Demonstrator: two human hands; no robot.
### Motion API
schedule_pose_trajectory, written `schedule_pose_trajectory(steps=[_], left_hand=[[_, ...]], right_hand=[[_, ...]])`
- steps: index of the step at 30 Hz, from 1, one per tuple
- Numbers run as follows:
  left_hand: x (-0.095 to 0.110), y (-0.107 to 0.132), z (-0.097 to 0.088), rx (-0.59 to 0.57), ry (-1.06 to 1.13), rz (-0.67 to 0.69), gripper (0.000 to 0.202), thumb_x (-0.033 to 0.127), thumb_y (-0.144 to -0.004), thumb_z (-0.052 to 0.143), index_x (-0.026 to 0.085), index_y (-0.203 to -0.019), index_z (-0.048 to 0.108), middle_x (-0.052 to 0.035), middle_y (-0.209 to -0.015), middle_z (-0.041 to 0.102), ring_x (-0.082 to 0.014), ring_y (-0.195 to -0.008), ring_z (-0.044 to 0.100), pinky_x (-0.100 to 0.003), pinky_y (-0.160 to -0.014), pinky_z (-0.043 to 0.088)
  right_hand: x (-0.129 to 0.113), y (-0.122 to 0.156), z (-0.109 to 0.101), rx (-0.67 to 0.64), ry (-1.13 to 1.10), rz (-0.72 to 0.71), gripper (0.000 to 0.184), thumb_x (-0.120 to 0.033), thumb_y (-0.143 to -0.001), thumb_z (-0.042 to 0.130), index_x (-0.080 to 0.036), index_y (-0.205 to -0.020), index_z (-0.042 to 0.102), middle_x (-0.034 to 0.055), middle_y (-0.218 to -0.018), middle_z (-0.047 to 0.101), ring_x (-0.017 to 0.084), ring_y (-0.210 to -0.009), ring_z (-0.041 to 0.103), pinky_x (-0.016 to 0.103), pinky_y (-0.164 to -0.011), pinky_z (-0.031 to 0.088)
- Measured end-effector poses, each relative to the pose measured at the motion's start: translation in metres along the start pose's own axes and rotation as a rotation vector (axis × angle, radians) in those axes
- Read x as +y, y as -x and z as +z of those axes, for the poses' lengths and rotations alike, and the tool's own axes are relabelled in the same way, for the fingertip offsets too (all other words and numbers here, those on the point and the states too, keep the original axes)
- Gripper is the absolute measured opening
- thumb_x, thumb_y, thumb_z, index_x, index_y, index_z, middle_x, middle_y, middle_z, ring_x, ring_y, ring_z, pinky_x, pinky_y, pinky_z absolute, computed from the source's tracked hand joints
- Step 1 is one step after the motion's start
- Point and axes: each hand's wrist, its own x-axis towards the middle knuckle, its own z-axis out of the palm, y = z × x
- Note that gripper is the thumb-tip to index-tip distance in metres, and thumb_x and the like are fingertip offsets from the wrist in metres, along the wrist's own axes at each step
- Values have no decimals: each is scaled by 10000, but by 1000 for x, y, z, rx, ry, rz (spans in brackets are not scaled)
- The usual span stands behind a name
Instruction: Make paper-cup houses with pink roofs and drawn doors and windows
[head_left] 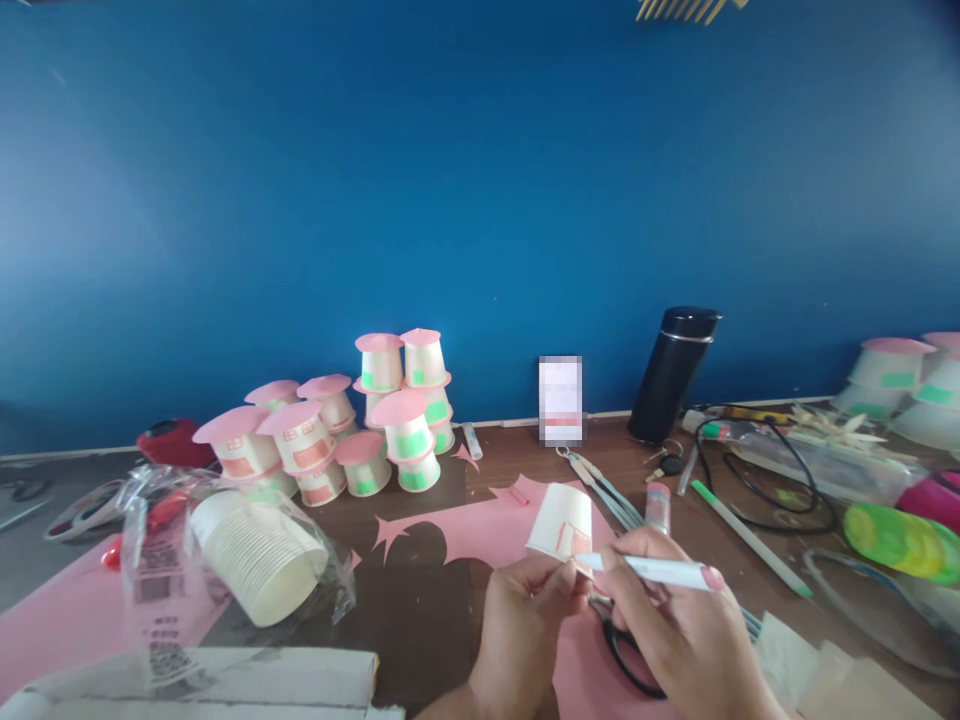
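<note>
A white paper cup (556, 516), upside down and slightly tilted, is pinched near its rim by my left hand (525, 625). Part of a red-pink rectangle is drawn on its side. My right hand (675, 625) grips a white marker pen (664, 570) with a pink end, its tip close to the drawing on the cup; whether it touches I cannot tell. Beneath both hands lies cut pink paper (480, 535). Black-handled scissors (622, 655) rest on it, partly hidden by my right hand.
Decorated cups with pink paper tops (409, 425) are stacked at left. Nearer stands a plastic-wrapped sleeve of paper cups (262, 550). A black bottle (673, 375), keys (667, 463), a green-tipped white pen (750, 538) and a black cable (814, 520) lie or stand at right, before a blue wall (480, 200).
</note>
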Motion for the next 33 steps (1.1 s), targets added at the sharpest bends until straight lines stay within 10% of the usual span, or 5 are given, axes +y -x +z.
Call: schedule_pose_trajectory(steps=[33], left_hand=[[-2,0,2,18,478,-103,430,512,-705,722,98,-821,723,-123,-781,722,-225,-768,688,-325,-712,532]], right_hand=[[-2,3,2,-36,-72,3,270,-389,-918,482,-224,-720,562,-9,-590,646,128,-438,576,205,-404,433]])
